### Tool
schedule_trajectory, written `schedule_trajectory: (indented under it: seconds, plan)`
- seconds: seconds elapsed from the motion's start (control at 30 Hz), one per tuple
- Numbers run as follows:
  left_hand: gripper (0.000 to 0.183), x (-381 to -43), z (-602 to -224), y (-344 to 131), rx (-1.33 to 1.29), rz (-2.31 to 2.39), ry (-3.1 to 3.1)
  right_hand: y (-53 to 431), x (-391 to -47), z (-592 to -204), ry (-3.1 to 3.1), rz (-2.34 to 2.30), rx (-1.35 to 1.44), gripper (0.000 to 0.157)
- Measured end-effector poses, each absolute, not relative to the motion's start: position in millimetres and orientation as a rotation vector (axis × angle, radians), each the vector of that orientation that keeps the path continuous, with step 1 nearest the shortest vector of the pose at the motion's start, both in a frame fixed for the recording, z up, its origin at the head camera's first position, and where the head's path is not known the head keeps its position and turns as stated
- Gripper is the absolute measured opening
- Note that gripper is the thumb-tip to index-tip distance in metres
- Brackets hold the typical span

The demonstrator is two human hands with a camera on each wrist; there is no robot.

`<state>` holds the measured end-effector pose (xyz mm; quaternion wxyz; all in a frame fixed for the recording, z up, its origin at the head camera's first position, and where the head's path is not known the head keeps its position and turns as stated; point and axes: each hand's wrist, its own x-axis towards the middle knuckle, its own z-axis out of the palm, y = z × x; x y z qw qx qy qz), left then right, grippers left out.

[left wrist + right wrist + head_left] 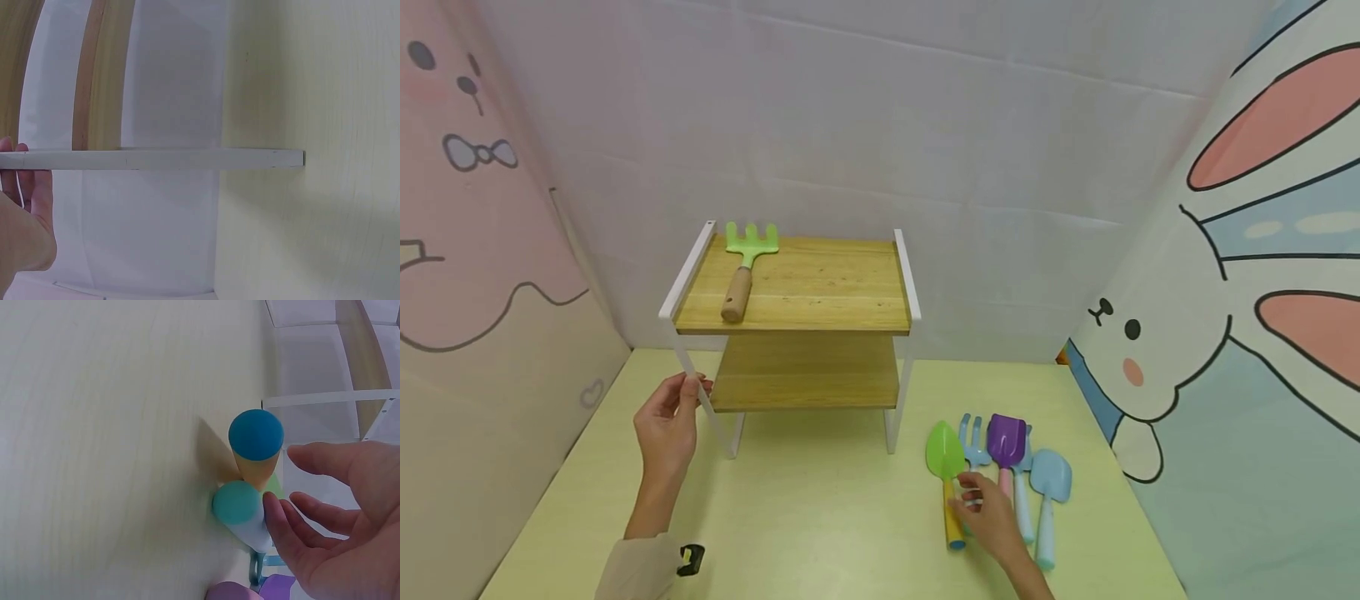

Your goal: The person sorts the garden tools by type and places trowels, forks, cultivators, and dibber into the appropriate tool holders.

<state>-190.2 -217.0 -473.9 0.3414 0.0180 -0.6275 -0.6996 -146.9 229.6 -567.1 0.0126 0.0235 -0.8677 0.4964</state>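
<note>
A two-tier shelf with wooden boards and a white frame stands on the table. My left hand grips its front left leg, fingers passing behind the white bar. On the right, my right hand is beside a green toy trowel with a yellow handle. Thumb and fingers are spread apart near that blue-ended handle, holding nothing. A light blue fork lies right beside the trowel, its handle partly hidden by the hand.
A green hand fork with a wooden handle lies on the top board's left side. Right of my right hand lie a purple shovel, a blue tool partly under it, and a light blue shovel. Printed cloth walls surround the table.
</note>
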Motion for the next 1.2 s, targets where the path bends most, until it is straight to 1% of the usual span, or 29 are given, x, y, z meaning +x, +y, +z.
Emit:
schedule_trajectory:
  seconds: [0.2,0.5,0.8,1.03,1.2]
  plan:
    - [0.025,-191,-474,-216,0.068,-1.797,-1.647,227,-146,-564,-2.732,1.513,0.085,0.039]
    - [0.024,-192,-475,-217,0.085,-1.796,-1.657,223,-148,-560,-2.899,1.225,0.19,0.039]
    - [0.023,-191,-475,-216,0.047,-1.787,-1.638,218,-151,-561,-2.97,1.176,0.182,0.035]
    - [0.023,-191,-475,-216,0.042,-1.793,-1.628,216,-153,-561,-3.025,1.189,0.127,0.041]
    - [0.023,-191,-475,-216,0.043,-1.782,-1.645,216,-151,-561,-3.008,1.209,0.094,0.042]
